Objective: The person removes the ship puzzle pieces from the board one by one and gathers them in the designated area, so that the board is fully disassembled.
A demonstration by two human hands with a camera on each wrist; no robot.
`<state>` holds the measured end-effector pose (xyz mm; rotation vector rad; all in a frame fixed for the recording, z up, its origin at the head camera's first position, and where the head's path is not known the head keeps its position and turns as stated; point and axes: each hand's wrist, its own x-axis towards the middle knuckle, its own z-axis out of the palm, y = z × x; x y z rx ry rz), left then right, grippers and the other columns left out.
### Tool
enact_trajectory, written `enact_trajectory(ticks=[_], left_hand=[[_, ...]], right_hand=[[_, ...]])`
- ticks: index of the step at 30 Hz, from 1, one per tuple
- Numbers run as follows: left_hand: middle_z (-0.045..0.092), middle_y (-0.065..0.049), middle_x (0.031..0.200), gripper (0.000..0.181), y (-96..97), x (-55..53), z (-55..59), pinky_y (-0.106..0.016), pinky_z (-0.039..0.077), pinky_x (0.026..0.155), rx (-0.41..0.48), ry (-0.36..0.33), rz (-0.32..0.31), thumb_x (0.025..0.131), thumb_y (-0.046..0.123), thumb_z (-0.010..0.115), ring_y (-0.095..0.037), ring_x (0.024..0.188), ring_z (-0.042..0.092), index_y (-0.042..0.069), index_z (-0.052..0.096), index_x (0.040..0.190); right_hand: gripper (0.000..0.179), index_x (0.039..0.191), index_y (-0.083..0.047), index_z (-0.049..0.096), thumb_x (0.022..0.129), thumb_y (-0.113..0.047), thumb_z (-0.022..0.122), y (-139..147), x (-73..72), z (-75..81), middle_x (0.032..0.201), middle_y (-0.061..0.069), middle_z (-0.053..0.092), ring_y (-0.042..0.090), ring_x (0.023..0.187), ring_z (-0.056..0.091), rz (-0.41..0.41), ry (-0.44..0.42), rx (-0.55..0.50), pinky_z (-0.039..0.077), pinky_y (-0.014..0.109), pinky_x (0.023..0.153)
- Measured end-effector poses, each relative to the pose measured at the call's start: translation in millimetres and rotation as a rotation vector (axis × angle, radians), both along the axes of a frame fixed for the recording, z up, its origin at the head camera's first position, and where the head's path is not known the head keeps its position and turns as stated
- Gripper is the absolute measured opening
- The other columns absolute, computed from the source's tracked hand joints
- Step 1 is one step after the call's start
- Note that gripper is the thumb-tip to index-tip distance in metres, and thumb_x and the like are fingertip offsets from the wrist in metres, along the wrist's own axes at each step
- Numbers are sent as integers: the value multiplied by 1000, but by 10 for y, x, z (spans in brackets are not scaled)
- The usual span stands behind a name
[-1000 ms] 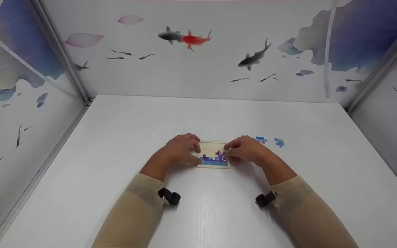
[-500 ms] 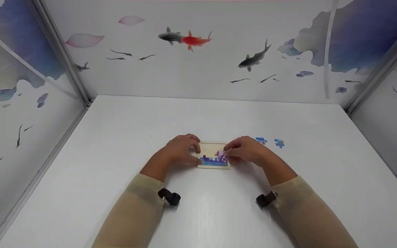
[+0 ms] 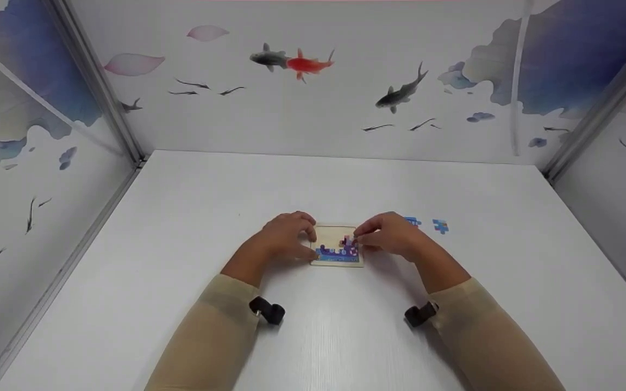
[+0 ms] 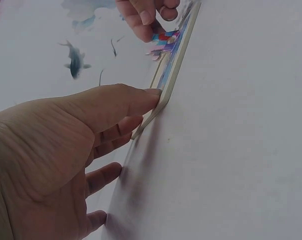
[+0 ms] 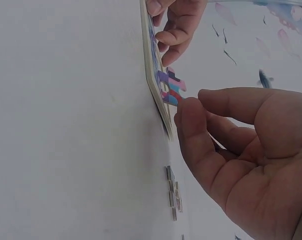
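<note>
A multicoloured puzzle piece (image 5: pixel 174 87) is leaning over the right side of the partly filled puzzle tray (image 3: pixel 326 235), pinched in the fingertips of the right hand (image 3: pixel 388 234), while the left hand (image 3: pixel 290 234) is gripping the tray's left edge between thumb and fingers. The person is apparently fitting this piece in, the next move seemingly calling for levelling, aligning and pressing it. Loose pieces (image 3: pixel 440 226) are lying on the white table (image 3: pixel 324 326) beyond the right hand.

Puzzle tray (image 3: pixel 326 235) is lying on table (image 3: pixel 313 331). Left hand (image 3: pixel 290 234) is touching its left edge; right hand (image 3: pixel 390 234) is holding a piece (image 5: pixel 173 86) at its right side. Two loose pieces (image 3: pixel 440 226) are lying farther right; wall (image 3: pixel 324 119) is standing behind.
</note>
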<state>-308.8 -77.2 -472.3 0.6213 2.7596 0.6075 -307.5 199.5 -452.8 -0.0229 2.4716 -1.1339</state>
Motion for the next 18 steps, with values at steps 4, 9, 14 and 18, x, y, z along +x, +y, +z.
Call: enact_trajectory(ticks=[4,9,14,18], left_hand=[[54,5,159,27,-21,-5,-3,-59,35,128,16,3,-19,89,39,81,-37,155,42,23,75,110],[55,4,158,25,-27,-7,-5,-60,36,127,27,3,-22,88,39,81,-38,154,43,24,75,108],[54,4,159,28,-26,-13,-8,-59,36,128,15,7,-26,89,40,81,-37,154,43,23,75,110],[54,3,159,29,-22,-20,-10,-58,35,128,8,7,-28,89,40,81,-37,154,43,22,76,112]], right_hand=[[15,114,-18,80,100,-16,75,0,-5,-14,119,6,75,21,101,71,1,-6,-23,63,27,89],[17,114,-19,79,98,-15,77,-10,-4,-47,117,6,72,22,105,68,14,16,-3,62,27,91],[17,115,-19,80,99,-15,76,-22,3,-70,117,6,73,23,105,68,13,26,8,62,29,92],[15,115,-18,80,101,-17,75,-13,-8,-68,117,7,75,23,102,69,9,24,2,62,28,90]])
